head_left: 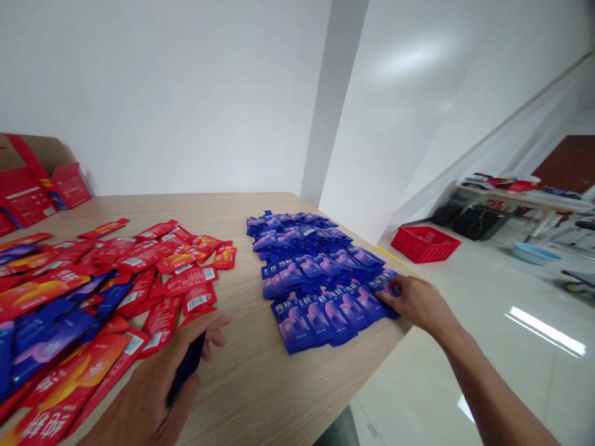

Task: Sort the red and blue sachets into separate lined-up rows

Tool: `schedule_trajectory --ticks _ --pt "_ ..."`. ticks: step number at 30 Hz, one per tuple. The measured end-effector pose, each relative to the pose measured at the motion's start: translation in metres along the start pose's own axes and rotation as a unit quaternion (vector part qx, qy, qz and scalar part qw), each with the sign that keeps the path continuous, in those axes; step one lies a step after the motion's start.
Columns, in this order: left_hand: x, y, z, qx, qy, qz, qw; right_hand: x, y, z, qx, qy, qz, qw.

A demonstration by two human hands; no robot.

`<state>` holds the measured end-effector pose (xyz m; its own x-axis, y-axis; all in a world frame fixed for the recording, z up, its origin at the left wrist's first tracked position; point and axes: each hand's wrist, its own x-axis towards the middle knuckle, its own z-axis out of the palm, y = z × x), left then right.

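My left hand (pixel 167 378) is closed round a dark blue packet (pixel 186 367), seen nearly edge-on, at the near edge of a loose pile of red packets (pixel 153 251). My right hand (pixel 413 300) pinches the edge of a blue packet (pixel 382 282) at the right end of the nearest row of blue packets (pixel 320 319). In that row the packets overlap, lying flat with their printed faces up. Behind it are more overlapping rows of blue packets (pixel 302 232). Several blue packets (pixel 51 337) are mixed into the red pile at left.
Red printed cartons (pixel 28 192) stand at the table's far left, against the wall. The wooden table (pixel 242 384) ends just right of the rows. Beyond, a red plastic crate (pixel 425 244) and a light blue basin (pixel 537 253) sit on the floor, near another loaded table (pixel 520 193).
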<state>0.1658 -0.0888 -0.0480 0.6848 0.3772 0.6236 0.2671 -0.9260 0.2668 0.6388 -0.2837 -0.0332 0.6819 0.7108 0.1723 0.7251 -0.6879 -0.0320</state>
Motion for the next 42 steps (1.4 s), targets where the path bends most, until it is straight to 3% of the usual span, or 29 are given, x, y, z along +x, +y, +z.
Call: schedule_trajectory --ticks 5,8,10,13,15,17,20,23,28,29,31,37,42 --pt "0.003 0.007 0.006 -0.051 0.003 0.026 0.998 -0.012 -0.008 -0.006 0.007 0.037 -0.001 0.999" --pt "0.019 0.023 0.001 -0.041 -0.028 0.136 0.989 -0.04 -0.037 -0.018 0.202 0.057 -0.044 0.977" --pt "0.035 0.04 -0.002 -0.012 -0.063 0.234 0.97 -0.067 -0.068 -0.026 0.413 -0.034 -0.081 0.907" --pt "0.055 0.069 0.005 -0.005 -0.036 0.302 0.953 -0.106 -0.113 -0.032 0.617 -0.251 -0.112 0.737" --pt "0.061 0.084 0.019 -0.012 -0.004 0.322 0.947 -0.125 -0.134 -0.032 0.691 -0.315 -0.117 0.641" --pt "0.065 0.095 0.038 -0.02 0.013 0.346 0.938 -0.136 -0.144 -0.032 0.735 -0.33 -0.095 0.584" --pt "0.072 0.105 0.061 -0.026 0.032 0.376 0.926 -0.139 -0.142 -0.034 0.765 -0.321 -0.037 0.557" --pt "0.079 0.11 0.072 -0.033 0.03 0.381 0.923 -0.121 -0.117 -0.041 0.747 -0.283 -0.009 0.602" --pt "0.074 0.101 0.07 -0.021 -0.023 0.354 0.935 -0.051 -0.041 -0.048 0.602 -0.174 0.056 0.777" --pt "0.071 0.097 0.068 -0.015 -0.032 0.347 0.937 -0.037 -0.026 -0.047 0.55 -0.165 0.052 0.817" --pt "0.064 0.089 0.066 -0.005 -0.047 0.334 0.941 -0.015 -0.006 -0.042 0.465 -0.16 0.031 0.87" --pt "0.051 0.071 0.049 0.019 -0.037 0.286 0.957 0.012 0.004 -0.029 0.338 -0.153 -0.039 0.928" --pt "0.05 0.063 0.029 0.056 -0.016 0.274 0.96 0.026 0.0 -0.023 0.274 -0.129 -0.063 0.951"
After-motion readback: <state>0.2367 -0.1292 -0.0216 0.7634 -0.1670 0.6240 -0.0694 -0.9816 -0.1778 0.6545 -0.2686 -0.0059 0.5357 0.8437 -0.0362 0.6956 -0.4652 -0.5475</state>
